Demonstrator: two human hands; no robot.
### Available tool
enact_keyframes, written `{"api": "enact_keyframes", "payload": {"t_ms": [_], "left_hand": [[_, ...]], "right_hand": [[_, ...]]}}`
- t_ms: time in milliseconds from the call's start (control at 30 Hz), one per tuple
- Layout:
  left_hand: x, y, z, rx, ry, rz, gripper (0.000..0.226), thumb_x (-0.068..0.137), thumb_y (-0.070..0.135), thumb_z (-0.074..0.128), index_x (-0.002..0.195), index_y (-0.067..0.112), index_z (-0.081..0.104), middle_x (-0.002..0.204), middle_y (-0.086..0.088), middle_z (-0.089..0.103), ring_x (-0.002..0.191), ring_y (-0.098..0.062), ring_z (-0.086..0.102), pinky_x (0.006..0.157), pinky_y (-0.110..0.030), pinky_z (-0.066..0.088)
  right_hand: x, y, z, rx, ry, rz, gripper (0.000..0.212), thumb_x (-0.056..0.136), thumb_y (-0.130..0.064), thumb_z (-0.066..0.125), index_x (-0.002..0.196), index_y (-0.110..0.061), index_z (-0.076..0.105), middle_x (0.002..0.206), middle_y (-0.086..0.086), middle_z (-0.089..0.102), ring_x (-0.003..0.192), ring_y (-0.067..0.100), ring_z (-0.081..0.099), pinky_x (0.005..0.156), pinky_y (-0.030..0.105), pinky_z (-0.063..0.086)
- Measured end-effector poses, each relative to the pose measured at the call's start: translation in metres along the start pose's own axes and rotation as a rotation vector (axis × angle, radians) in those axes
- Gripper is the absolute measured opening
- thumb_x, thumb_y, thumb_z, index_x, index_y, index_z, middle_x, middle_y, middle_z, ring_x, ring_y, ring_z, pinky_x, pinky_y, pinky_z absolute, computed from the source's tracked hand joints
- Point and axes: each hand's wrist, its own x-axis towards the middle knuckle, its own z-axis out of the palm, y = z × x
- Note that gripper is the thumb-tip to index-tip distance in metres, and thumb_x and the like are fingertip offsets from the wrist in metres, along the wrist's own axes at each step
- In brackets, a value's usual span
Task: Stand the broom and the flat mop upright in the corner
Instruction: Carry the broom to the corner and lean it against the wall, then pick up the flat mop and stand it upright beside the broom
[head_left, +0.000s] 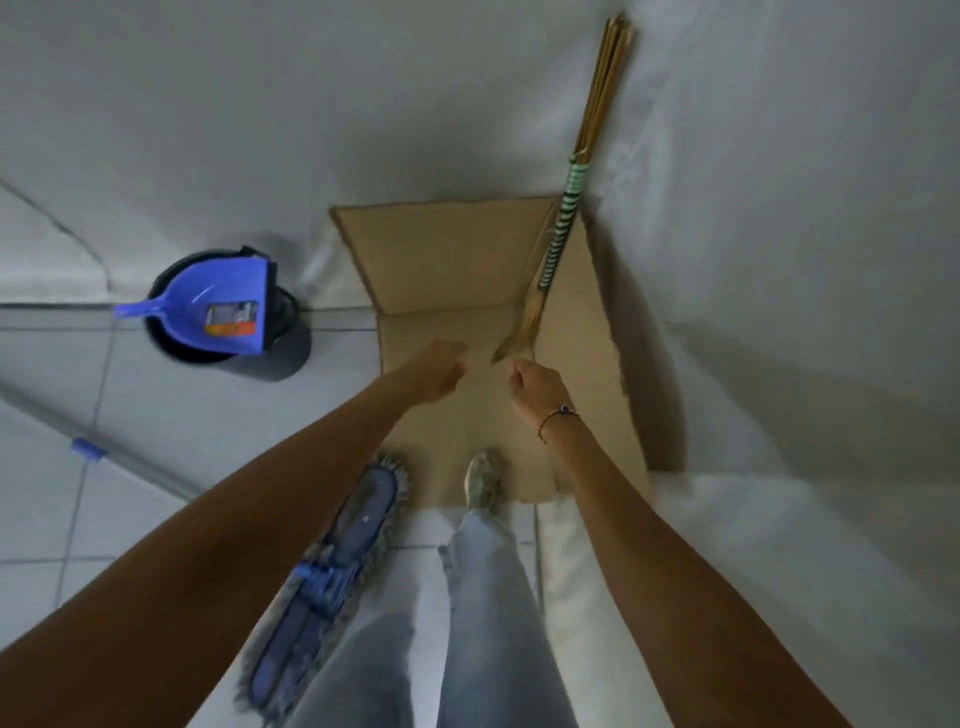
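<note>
The broom, a bundle of thin sticks with a green and white wrapped shaft, leans upright in the corner, its straw end resting on a cardboard sheet. My right hand hovers just below the straw tip with fingers curled shut and nothing in them. My left hand is beside it, loosely open and holding nothing. The flat mop lies on the tiled floor by my left leg; its blue head with grey fringe points at the cardboard, and its metal handle runs off to the left.
A blue dustpan rests on top of a dark bucket at the left wall. White cloth covers both walls and the floor at the right. My foot stands on the cardboard's near edge.
</note>
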Motion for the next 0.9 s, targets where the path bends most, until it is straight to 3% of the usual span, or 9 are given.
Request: {"api": "enact_keyframes", "payload": {"t_ms": [100, 267, 367, 400, 500, 667, 767, 833, 900], "left_hand": [[-0.094, -0.026, 0.029, -0.010, -0.087, 0.021, 0.034, 0.097, 0.019, 0.037, 0.118, -0.006, 0.049, 0.120, -0.030, 0.057, 0.107, -0.043, 0.055, 0.089, -0.043, 0.044], [-0.233, -0.047, 0.084, -0.033, -0.175, 0.045, 0.047, 0.091, 0.027, 0.028, 0.109, -0.001, 0.059, 0.120, -0.020, 0.062, 0.109, -0.033, 0.057, 0.092, -0.033, 0.041], [-0.291, -0.046, 0.115, -0.107, -0.155, 0.010, 0.032, 0.093, 0.018, 0.031, 0.086, 0.005, 0.059, 0.106, -0.023, 0.062, 0.099, -0.032, 0.058, 0.080, -0.028, 0.037], [-0.306, -0.046, 0.124, -0.111, -0.118, -0.022, 0.029, 0.093, 0.014, 0.032, 0.086, 0.005, 0.059, 0.107, -0.024, 0.062, 0.099, -0.033, 0.058, 0.080, -0.029, 0.037], [-0.333, -0.055, 0.157, -0.005, -0.048, -0.032, 0.032, 0.094, 0.010, 0.034, 0.118, 0.002, 0.054, 0.118, -0.020, 0.061, 0.103, -0.033, 0.059, 0.087, -0.034, 0.042], [-0.384, -0.053, 0.200, 0.011, -0.178, -0.067, 0.048, 0.087, 0.017, 0.014, 0.101, -0.005, 0.054, 0.112, -0.024, 0.059, 0.097, -0.037, 0.059, 0.075, -0.041, 0.040], [-0.416, -0.048, 0.224, -0.055, -0.153, -0.100, 0.040, 0.089, 0.018, 0.027, 0.094, -0.007, 0.058, 0.104, -0.022, 0.062, 0.097, -0.034, 0.062, 0.074, -0.038, 0.046], [-0.438, -0.041, 0.236, -0.136, -0.004, -0.110, 0.021, 0.083, 0.016, 0.058, 0.093, -0.002, 0.065, 0.082, -0.001, 0.063, 0.093, -0.028, 0.066, 0.066, -0.027, 0.050], [-0.465, -0.028, 0.249, -0.294, 0.106, -0.215, 0.025, 0.090, 0.019, 0.053, 0.110, 0.006, 0.062, 0.086, 0.008, 0.059, 0.110, -0.027, 0.060, 0.083, -0.026, 0.048]], "right_hand": [[-0.091, -0.010, 0.033, 0.005, -0.012, 0.006, 0.029, 0.096, -0.012, 0.036, 0.110, 0.001, 0.058, 0.108, 0.027, 0.065, 0.100, 0.039, 0.060, 0.080, 0.039, 0.048], [-0.219, -0.005, 0.108, 0.000, -0.086, 0.055, 0.026, 0.096, -0.011, 0.037, 0.098, -0.002, 0.062, 0.098, 0.024, 0.067, 0.092, 0.035, 0.062, 0.068, 0.025, 0.033], [-0.276, 0.004, 0.144, 0.000, -0.123, 0.113, 0.027, 0.096, -0.016, 0.035, 0.092, -0.008, 0.060, 0.095, 0.019, 0.067, 0.089, 0.034, 0.062, 0.069, 0.031, 0.042], [-0.293, 0.007, 0.153, -0.018, -0.133, 0.127, 0.028, 0.096, -0.017, 0.034, 0.097, -0.008, 0.061, 0.100, 0.019, 0.068, 0.091, 0.034, 0.062, 0.074, 0.034, 0.047], [-0.332, 0.014, 0.178, -0.060, -0.166, 0.170, 0.031, 0.095, -0.021, 0.034, 0.107, -0.012, 0.061, 0.106, 0.018, 0.068, 0.095, 0.035, 0.063, 0.080, 0.036, 0.051], [-0.386, 0.024, 0.199, -0.076, -0.231, 0.180, 0.032, 0.096, -0.025, 0.034, 0.111, -0.015, 0.060, 0.111, 0.017, 0.067, 0.100, 0.034, 0.062, 0.086, 0.038, 0.051], [-0.415, 0.030, 0.207, -0.097, -0.251, 0.128, 0.033, 0.096, -0.024, 0.034, 0.117, -0.015, 0.058, 0.115, 0.016, 0.066, 0.104, 0.033, 0.061, 0.090, 0.040, 0.052], [-0.429, 0.032, 0.212, -0.107, -0.241, 0.074, 0.033, 0.096, -0.025, 0.036, 0.121, -0.016, 0.057, 0.118, 0.015, 0.065, 0.109, 0.031, 0.059, 0.094, 0.041, 0.051], [-0.447, 0.035, 0.218, -0.093, -0.216, 0.039, 0.033, 0.096, -0.025, 0.037, 0.121, -0.017, 0.058, 0.117, 0.014, 0.066, 0.109, 0.030, 0.059, 0.093, 0.040, 0.051]]}}
